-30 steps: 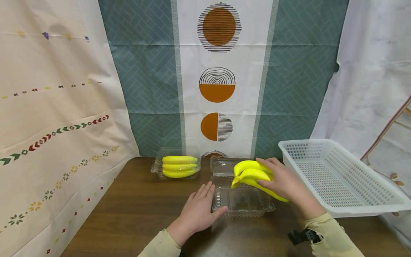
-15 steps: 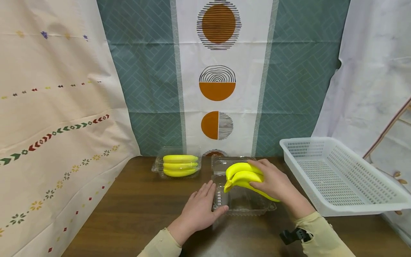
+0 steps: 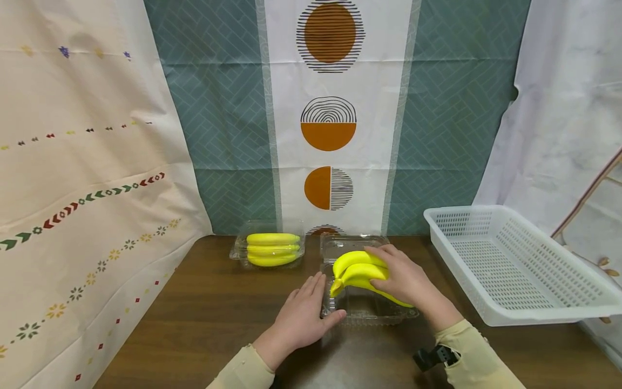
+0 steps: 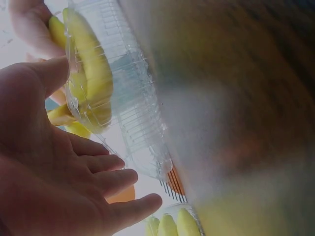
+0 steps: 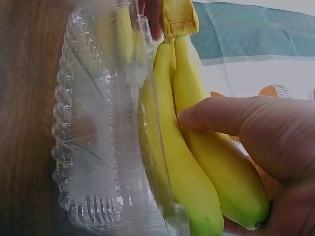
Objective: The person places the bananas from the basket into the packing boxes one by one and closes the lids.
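My right hand (image 3: pixel 400 278) grips a yellow bunch of bananas (image 3: pixel 362 270), its joined stem pointing left. The bunch hangs low over a clear plastic clamshell box (image 3: pixel 369 316), whose lid (image 3: pixel 352 246) lies folded back behind it. In the right wrist view, the bananas (image 5: pixel 197 162) overlap the box's rim, and the thumb presses along one of them. My left hand (image 3: pixel 306 316) lies with straight fingers against the box's left edge. The left wrist view shows that hand's spread fingers (image 4: pixel 113 182) beside the clear wall.
Another clear clamshell (image 3: pixel 235 251) with several bananas (image 3: pixel 272 249) inside stands at the back left of the brown wooden table (image 3: pixel 218 324). At the right is a white perforated plastic basket (image 3: pixel 510 281). Patterned cloths (image 3: pixel 223 108) hang behind and at both sides.
My right hand has carried the bananas leftward and slightly down, from the right part of the open box to over its middle and left. My left hand stays in place.
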Demonstrator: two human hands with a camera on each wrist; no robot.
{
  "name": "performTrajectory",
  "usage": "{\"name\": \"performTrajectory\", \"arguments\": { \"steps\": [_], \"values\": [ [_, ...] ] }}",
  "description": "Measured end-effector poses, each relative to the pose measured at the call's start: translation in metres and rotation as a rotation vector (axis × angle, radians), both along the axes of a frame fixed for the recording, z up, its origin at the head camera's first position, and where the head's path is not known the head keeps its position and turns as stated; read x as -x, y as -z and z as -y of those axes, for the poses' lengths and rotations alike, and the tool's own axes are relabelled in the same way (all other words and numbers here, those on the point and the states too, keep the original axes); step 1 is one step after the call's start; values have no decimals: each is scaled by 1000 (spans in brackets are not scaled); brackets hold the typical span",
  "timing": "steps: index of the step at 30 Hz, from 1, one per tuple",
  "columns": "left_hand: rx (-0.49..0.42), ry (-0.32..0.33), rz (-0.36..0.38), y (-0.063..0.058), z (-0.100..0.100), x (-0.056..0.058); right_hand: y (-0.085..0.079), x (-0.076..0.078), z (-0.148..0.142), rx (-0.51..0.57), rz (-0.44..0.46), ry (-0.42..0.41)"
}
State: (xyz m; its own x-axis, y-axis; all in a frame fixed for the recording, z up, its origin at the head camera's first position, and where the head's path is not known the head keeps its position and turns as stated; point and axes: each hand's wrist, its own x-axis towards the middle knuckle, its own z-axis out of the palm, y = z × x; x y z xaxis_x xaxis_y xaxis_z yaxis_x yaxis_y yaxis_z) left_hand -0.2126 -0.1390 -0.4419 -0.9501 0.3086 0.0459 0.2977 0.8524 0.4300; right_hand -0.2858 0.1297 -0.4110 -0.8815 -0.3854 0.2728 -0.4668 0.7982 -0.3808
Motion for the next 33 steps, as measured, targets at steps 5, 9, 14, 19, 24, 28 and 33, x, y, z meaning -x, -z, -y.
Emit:
{"name": "performTrajectory", "arguments": {
  "steps": [5, 9, 14, 19, 24, 28, 33],
  "values": [
    [-9, -7, -6, 0, 1, -1, 2, -1, 7, -26, 4, 9],
    [-6, -8, -19, 0, 1, -1, 3, -2, 13, -42, 9, 13],
    [-4, -4, -27, 2, 1, -1, 5, -4, 16, -61, 9, 12],
    [-7, -3, -16, 1, 0, -1, 10, -4, 17, -70, 31, 25],
    [-4, -4, -12, 0, 0, -1, 16, -3, 18, -77, 49, 19],
    [-3, -3, -14, 0, 0, -1, 20, -3, 18, -79, 52, 15],
    [1, 0, -15, 0, 0, 0, 23, -2, 18, -69, 59, 24]
  ]
}}
